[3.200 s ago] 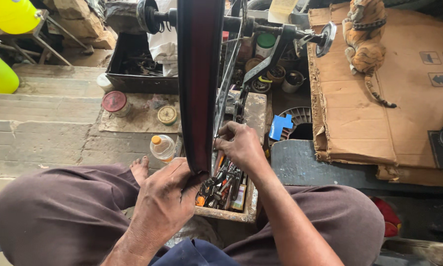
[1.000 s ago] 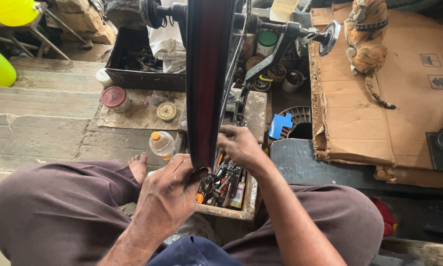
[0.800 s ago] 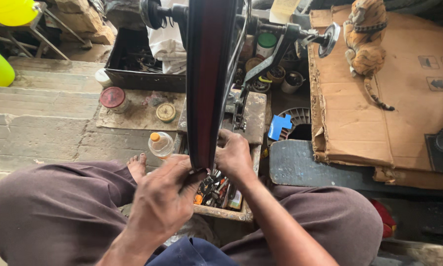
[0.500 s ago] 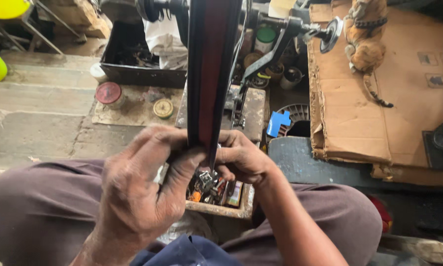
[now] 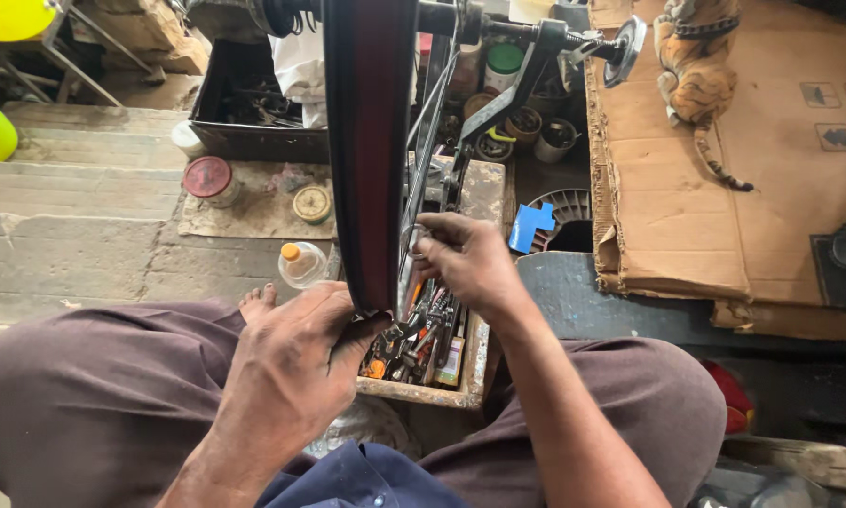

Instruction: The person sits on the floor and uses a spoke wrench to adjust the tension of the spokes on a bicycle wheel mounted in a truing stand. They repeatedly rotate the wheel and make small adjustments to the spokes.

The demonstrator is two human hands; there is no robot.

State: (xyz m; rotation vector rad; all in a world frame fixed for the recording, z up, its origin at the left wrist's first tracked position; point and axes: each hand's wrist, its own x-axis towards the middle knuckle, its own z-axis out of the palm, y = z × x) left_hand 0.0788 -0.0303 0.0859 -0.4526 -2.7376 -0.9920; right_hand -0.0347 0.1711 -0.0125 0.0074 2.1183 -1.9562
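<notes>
Over one toolbox (image 5: 423,390), two hands, left hand (image 5: 296,362), right hand (image 5: 470,263), one tyre (image 5: 371,141)

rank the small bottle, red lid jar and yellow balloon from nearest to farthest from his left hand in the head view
From the left hand:
1. Small bottle, just above the hand, beside the tyre.
2. Red lid jar, further up and left on the mat.
3. Yellow balloon, far top left corner.

My left hand (image 5: 296,362) drops back to the tyre (image 5: 371,141) bottom edge; my right hand (image 5: 470,263) moves up to the rim (image 5: 421,188).
</notes>
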